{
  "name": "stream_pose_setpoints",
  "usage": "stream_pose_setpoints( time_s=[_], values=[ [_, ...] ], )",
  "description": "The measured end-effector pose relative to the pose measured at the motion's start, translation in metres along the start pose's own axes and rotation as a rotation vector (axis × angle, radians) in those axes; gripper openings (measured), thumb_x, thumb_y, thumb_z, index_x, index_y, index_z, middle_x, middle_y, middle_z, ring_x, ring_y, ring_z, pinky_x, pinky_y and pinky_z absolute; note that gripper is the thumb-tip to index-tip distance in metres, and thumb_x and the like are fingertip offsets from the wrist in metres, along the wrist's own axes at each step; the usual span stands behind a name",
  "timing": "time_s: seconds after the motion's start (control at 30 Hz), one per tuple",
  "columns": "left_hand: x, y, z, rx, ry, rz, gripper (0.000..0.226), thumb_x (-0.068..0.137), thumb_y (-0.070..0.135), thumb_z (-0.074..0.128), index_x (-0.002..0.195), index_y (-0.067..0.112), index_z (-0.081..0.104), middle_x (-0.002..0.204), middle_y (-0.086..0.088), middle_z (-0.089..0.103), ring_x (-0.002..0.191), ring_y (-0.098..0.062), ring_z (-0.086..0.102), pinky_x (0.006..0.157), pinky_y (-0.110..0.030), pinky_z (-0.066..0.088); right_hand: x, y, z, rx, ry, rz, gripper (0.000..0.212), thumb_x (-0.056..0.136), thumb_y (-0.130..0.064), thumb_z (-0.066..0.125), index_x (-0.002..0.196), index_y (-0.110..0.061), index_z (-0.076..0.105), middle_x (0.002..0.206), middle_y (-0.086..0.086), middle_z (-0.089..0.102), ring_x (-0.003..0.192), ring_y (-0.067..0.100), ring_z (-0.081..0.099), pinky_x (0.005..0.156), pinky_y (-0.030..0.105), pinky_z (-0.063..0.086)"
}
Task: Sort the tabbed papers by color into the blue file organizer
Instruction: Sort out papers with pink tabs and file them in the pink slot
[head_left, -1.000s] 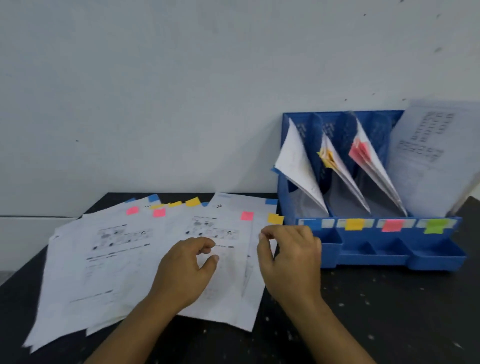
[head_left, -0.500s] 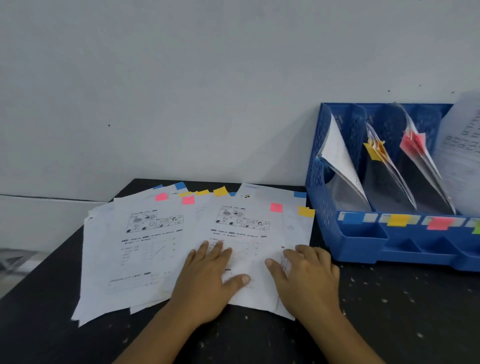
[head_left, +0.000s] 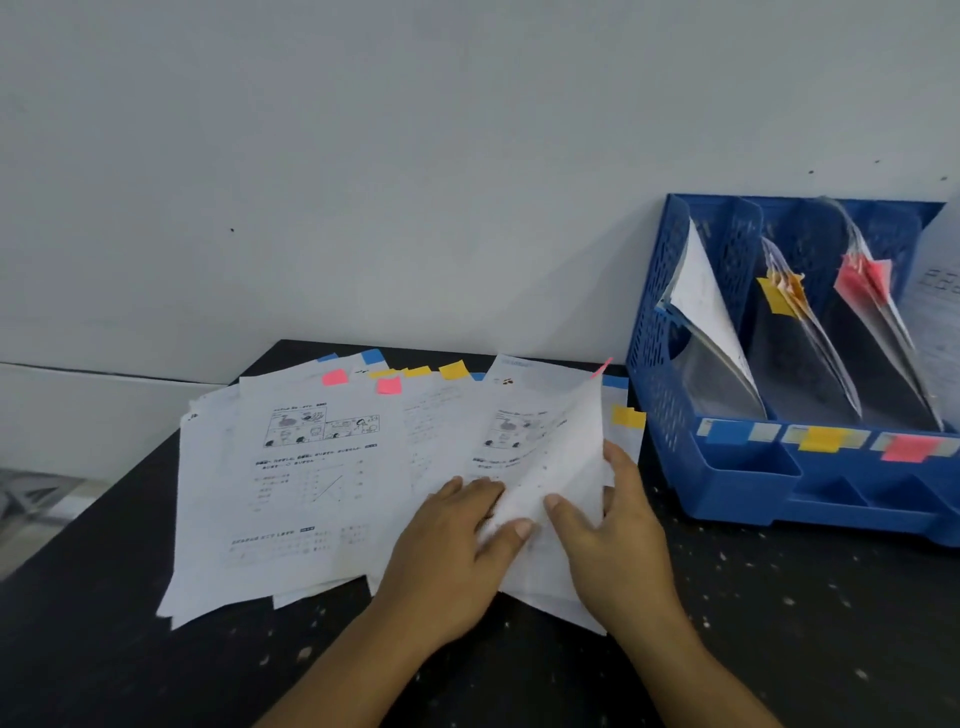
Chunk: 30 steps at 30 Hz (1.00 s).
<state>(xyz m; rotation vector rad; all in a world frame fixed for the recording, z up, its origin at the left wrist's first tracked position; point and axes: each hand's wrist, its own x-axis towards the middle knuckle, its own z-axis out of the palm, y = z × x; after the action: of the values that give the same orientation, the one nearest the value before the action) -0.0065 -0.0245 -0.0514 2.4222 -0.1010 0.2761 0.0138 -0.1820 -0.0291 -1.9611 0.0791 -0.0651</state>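
Since half a second ago, pink-tabbed sheet has lifted off the paper spread, right edge curling up. Right hand pinches it; left hand lies flat, thumb on its lower corner. Blue file organizer sits right on the bench.

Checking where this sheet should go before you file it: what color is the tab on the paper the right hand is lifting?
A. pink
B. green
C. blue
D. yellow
A: the lifted sheet, pinched at its right edge by the right hand, carries a pink tab at its raised top corner; the yellow tab beside it sits on a sheet lying flat underneath.
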Motion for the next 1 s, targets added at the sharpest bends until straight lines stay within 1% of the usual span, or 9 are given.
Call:
stream_pose_setpoints(
  time_s=[0.1,0.2,0.33,0.5,0.57,0.7,0.77,0.87,1.0],
  values=[
    [-0.001,-0.007,-0.009,0.019,-0.004,-0.099,0.067,0.084,0.073,0.036,0.142,0.039,0.042,0.15,0.021,0.035,0.144,-0.003,0.019,0.118,-0.034,0.021,0.004,0.003,-0.008,-0.021,0.079,0.035,0.069,0.092,-0.019,0.063,0.148,-0.034,0.025,0.135,-0.004,0.051,0.112,0.014,0.054,0.085,0.027,0.051],
    [0.002,-0.028,-0.033,0.119,0.105,-0.191,0.062,0.091,0.061,0.04,0.147,0.036,0.034,0.156,0.014,0.028,0.147,-0.009,0.013,0.119,-0.038,0.017,0.008,0.01,-0.016,-0.079,0.098,0.061,0.07,0.092,-0.019,0.063,0.147,-0.036,0.025,0.138,0.0,0.053,0.12,0.022,0.054,0.098,0.042,0.049],
    [0.005,-0.063,-0.064,0.384,-0.01,-0.356,0.081,0.089,0.067,0.037,0.154,0.028,0.009,0.163,0.006,0.001,0.149,-0.021,-0.006,0.12,-0.042,0.0,0.01,0.007,-0.019,-0.201,0.067,0.061,0.066,0.093,-0.021,0.062,0.148,-0.034,0.028,0.147,0.003,0.043,0.132,0.025,0.044,0.102,0.039,0.042],
    [-0.001,-0.082,-0.073,0.4,-0.236,-0.397,0.096,0.078,0.079,0.041,0.154,0.033,0.004,0.162,0.009,-0.007,0.148,-0.021,-0.015,0.118,-0.046,-0.007,0.01,0.01,-0.017,-0.314,0.061,-0.043,0.041,0.093,-0.026,0.062,0.133,-0.031,0.053,0.13,0.002,0.057,0.093,0.008,0.048,0.073,0.019,0.042],
    [-0.001,-0.084,-0.072,0.408,-0.233,-0.382,0.092,0.081,0.076,0.041,0.154,0.033,0.005,0.162,0.009,-0.007,0.148,-0.021,-0.015,0.118,-0.045,-0.009,0.01,0.013,-0.017,-0.346,0.07,-0.069,0.037,0.092,-0.028,0.063,0.129,-0.03,0.058,0.129,0.001,0.058,0.092,0.006,0.048,0.072,0.017,0.045],
    [-0.003,-0.086,-0.075,0.281,-0.153,-0.384,0.072,0.091,0.062,0.042,0.152,0.034,0.016,0.162,0.009,0.005,0.149,-0.019,-0.007,0.12,-0.044,-0.004,0.008,0.011,-0.018,-0.352,0.077,-0.052,0.037,0.091,-0.029,0.064,0.128,-0.028,0.06,0.134,0.0,0.057,0.112,0.016,0.055,0.093,0.028,0.047],
    [-0.002,-0.085,-0.078,0.165,-0.053,-0.401,0.062,0.093,0.059,0.041,0.149,0.038,0.026,0.158,0.007,0.024,0.149,-0.021,0.009,0.119,-0.046,0.012,0.007,0.011,-0.018,-0.342,0.08,-0.068,0.037,0.091,-0.028,0.064,0.128,-0.027,0.061,0.134,0.0,0.057,0.116,0.016,0.054,0.094,0.026,0.045],
    [-0.002,-0.067,-0.081,-0.066,0.1,-0.356,0.049,0.095,0.052,0.044,0.142,0.039,0.041,0.138,0.013,0.051,0.124,-0.014,0.047,0.098,-0.033,0.041,0.007,0.011,-0.017,-0.309,0.075,-0.097,0.036,0.091,-0.028,0.065,0.127,-0.027,0.062,0.133,-0.001,0.058,0.104,0.006,0.049,0.091,0.023,0.043],
    [-0.002,-0.034,-0.068,-0.228,0.127,-0.286,0.044,0.093,0.052,0.047,0.135,0.04,0.049,0.118,0.022,0.06,0.104,-0.002,0.057,0.08,-0.021,0.045,0.005,0.011,-0.011,-0.285,0.037,-0.129,0.035,0.092,-0.036,0.061,0.126,-0.026,0.063,0.13,-0.005,0.06,0.103,0.001,0.045,0.091,0.019,0.04]
  ],
)
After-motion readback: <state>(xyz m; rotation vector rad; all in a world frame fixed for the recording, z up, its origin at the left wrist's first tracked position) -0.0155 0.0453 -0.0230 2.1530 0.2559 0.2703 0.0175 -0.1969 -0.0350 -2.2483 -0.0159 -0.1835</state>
